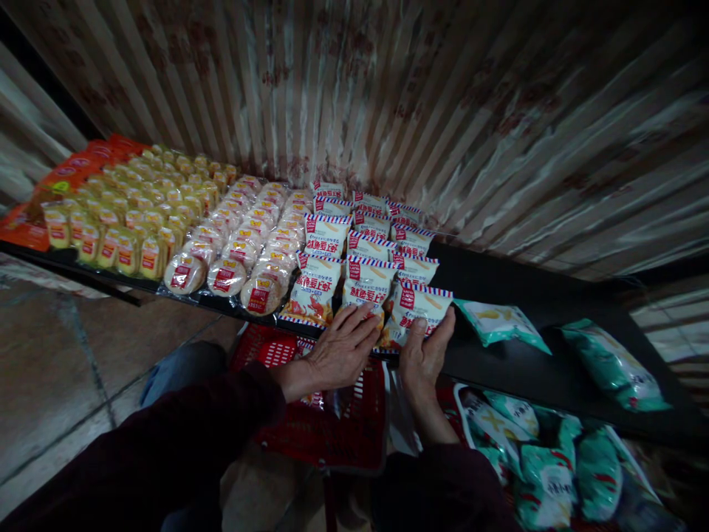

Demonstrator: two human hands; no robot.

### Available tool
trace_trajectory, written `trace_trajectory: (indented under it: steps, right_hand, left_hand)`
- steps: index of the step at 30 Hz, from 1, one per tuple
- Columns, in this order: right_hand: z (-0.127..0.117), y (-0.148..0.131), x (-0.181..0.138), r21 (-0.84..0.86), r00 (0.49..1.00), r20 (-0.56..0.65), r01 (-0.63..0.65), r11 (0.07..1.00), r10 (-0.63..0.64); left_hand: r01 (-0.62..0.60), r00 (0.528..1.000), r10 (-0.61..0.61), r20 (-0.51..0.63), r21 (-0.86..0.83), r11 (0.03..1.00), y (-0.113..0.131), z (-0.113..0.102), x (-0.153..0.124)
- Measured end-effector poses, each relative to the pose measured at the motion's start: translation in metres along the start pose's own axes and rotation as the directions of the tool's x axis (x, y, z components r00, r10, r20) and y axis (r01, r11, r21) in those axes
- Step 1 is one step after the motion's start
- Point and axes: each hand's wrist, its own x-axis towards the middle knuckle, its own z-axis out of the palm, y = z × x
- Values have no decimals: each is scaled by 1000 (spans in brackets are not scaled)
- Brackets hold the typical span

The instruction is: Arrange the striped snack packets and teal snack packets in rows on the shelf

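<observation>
Small white snack bags (367,281) with red lettering and striped top edges stand upright in three rows on a black shelf (470,270). My left hand (344,347) lies with fingers stretched over the lower part of the front middle bag, near its neighbour. At the front right, my right hand (425,353) grips a snack bag (407,314): the thumb presses on its face and the fingers lie along its right edge. The fingertips behind that bag are hidden.
To the left are round wrapped crackers (227,275), yellow wrapped cakes (119,247) and orange packs (72,177). Green bags (501,323) lie right of my hands. Below are a red basket (332,436) and a container of green bags (548,473). A pleated curtain (354,89) hangs behind.
</observation>
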Motion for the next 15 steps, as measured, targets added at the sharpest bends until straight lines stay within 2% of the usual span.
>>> trace_trajectory:
  steps: [10, 15]
  right_hand:
    - [2, 0, 1, -8, 1000, 12, 11, 1000, -11]
    - [0, 2, 0, -40, 994, -36, 106, 994, -107]
  left_hand:
    - [2, 1000, -2, 24, -16, 1000, 0, -4, 0]
    - [8, 1000, -9, -9, -17, 1000, -1, -5, -1]
